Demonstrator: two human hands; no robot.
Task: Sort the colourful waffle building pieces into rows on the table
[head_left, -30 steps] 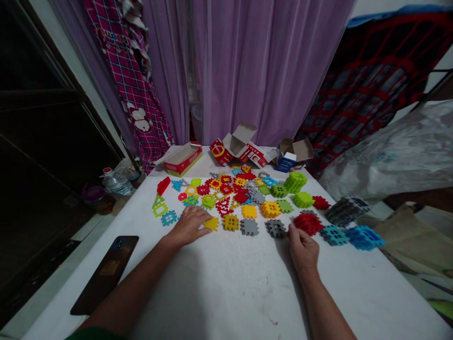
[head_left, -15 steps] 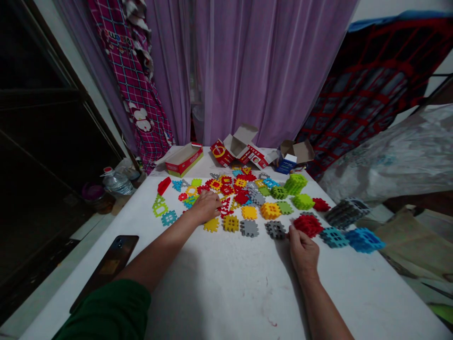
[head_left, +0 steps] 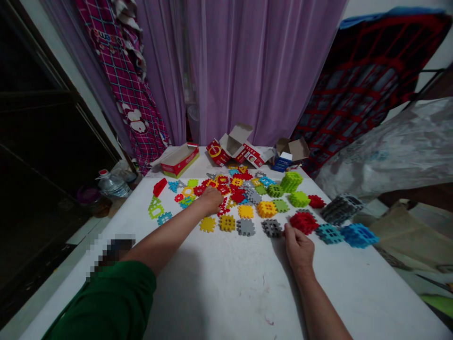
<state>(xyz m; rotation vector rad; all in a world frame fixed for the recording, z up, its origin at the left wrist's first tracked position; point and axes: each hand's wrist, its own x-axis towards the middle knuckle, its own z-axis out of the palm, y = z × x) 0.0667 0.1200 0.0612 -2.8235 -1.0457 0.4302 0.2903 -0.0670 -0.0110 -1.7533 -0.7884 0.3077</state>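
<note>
My left hand (head_left: 212, 200) reaches into a pile of flat, notched plastic building blocks, touching or just above a red block (head_left: 223, 208). Its fingertips are hidden behind the hand. My right hand (head_left: 299, 245) rests low on the table with curled fingers; whatever they may hold does not show. Left of it lies a dark grey window block (head_left: 272, 228), and behind it a stack of red blocks (head_left: 303, 222). A light grey block (head_left: 245, 227), a window block in dull yellow (head_left: 227, 223) and a yellow block (head_left: 207, 224) line the near side of the pile.
Stacks of teal (head_left: 329, 233), blue (head_left: 359, 235), grey (head_left: 341, 209) and lime green (head_left: 291, 182) blocks stand to the right. Opened cartons, among them a red one (head_left: 180, 160) and a blue one (head_left: 282, 161), sit along the back edge of the white table (head_left: 226, 288).
My left hand has moved slightly farther into the pile. The right hand stays beside the dark grey block. The whole view has shifted a little.
</note>
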